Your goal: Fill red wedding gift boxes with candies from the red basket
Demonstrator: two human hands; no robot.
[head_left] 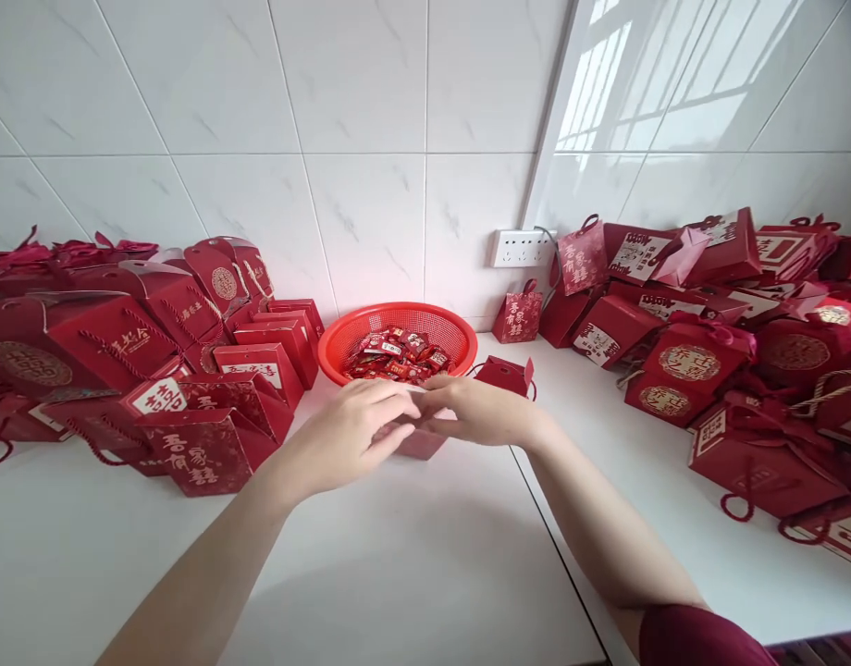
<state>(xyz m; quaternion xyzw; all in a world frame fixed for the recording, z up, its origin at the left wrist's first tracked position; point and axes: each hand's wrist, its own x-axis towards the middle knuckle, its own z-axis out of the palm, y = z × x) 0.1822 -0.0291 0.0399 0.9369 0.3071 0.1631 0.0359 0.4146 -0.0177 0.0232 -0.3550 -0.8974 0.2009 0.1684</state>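
A small red gift box (424, 447) stands on the white counter in front of me, its upper part mostly hidden by my hands. My left hand (360, 427) is at the box's left side and top, thumb and fingers bent around its upper edge. From the right, my right hand (482, 413) grips the top edge, its fingertips close to those of the left. Just behind the box, a red plastic basket (332, 347) holds many small red-wrapped candies (398, 355).
Red paper gift boxes (210, 449) crowd the left side, some with rope handles. More boxes (689, 361) are piled on the right. A small box (505, 375) lies right of the basket. A white power strip (524, 248) is against the tiled wall (370, 83).
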